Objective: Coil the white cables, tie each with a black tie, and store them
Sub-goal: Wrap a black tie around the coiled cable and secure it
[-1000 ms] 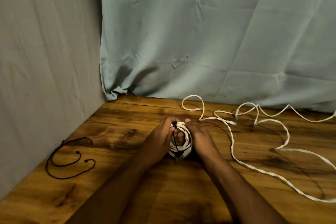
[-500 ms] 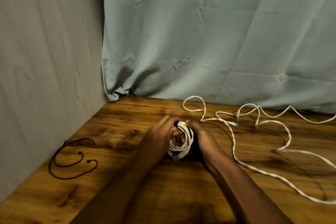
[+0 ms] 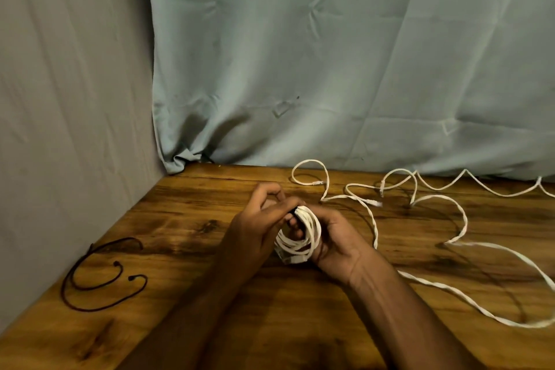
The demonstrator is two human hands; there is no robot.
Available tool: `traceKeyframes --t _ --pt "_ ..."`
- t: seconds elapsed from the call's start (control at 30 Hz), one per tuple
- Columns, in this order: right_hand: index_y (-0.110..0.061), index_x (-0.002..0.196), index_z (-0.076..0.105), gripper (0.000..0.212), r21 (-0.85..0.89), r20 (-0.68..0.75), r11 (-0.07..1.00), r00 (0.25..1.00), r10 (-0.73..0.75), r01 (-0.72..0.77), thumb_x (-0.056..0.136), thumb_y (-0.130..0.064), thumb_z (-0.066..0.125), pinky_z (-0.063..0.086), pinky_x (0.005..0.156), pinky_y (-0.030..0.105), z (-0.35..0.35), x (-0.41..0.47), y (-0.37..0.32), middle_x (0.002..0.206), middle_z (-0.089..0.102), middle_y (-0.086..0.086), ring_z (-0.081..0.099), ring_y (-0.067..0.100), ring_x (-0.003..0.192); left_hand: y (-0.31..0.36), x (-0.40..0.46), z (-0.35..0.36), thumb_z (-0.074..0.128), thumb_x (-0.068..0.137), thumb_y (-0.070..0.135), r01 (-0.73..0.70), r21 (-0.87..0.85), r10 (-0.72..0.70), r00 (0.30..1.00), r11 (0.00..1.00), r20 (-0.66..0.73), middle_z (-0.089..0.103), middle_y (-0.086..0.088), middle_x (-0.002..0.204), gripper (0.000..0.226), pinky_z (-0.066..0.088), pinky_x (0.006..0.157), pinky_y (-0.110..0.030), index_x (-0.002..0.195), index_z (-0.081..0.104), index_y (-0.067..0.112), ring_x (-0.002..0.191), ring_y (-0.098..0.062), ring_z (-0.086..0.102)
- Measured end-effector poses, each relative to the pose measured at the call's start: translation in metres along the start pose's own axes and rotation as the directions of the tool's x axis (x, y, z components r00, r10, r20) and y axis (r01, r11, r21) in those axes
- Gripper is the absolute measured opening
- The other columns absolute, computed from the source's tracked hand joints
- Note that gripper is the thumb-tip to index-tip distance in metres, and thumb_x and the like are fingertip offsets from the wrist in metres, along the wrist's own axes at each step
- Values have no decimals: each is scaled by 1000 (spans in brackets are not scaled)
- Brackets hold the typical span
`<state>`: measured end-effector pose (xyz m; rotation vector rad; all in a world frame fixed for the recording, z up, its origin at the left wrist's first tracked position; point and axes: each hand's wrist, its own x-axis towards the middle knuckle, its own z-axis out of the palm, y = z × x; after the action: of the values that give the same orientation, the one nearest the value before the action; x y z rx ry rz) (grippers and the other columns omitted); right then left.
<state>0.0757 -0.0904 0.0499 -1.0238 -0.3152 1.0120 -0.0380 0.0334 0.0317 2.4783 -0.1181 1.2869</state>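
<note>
Now both hands are working the coiled white cable (image 3: 300, 237): the left hand (image 3: 255, 228) is pinching its top, the right hand (image 3: 336, 237) is gripping its side, with loose black ties (image 3: 102, 276) lying well left of it.

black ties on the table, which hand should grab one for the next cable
Left, probably. The spare black ties lie on the table at the left, on the side of the left hand, which only pinches the top of the coiled cable. The right hand cradles that coil, nearer the loose white cables.
</note>
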Motion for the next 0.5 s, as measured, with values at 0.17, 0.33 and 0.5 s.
traceKeyframes --t 0.17,0.33,0.5 --pt "0 95 79 21 -150 -147 986 984 -101 78 86 -18 74 61 65 35 1 2 4 87 76 18 72 27 69 -1 0 5 54 103 15 25 -55 -23 999 998 31 48 5 123 29 48 80 -17 129 65 21 101 0 58" --pt "-2 85 78 12 -307 -190 899 906 -379 312 92 -10 72 56 63 34 2 2 8 81 75 20 69 32 72 -6 1 10 55 102 15 93 -145 -89 995 985 35 59 7 124 29 50 89 -22 130 63 19 115 -6 59" --pt "-11 85 81 11 -535 -156 737 809 -567 413 93 -9 73 62 61 31 3 -3 7 80 79 6 76 22 73 2 -1 13 62 97 17 355 -390 -346 933 850 94 66 19 116 30 57 88 -24 126 58 24 110 -1 64"
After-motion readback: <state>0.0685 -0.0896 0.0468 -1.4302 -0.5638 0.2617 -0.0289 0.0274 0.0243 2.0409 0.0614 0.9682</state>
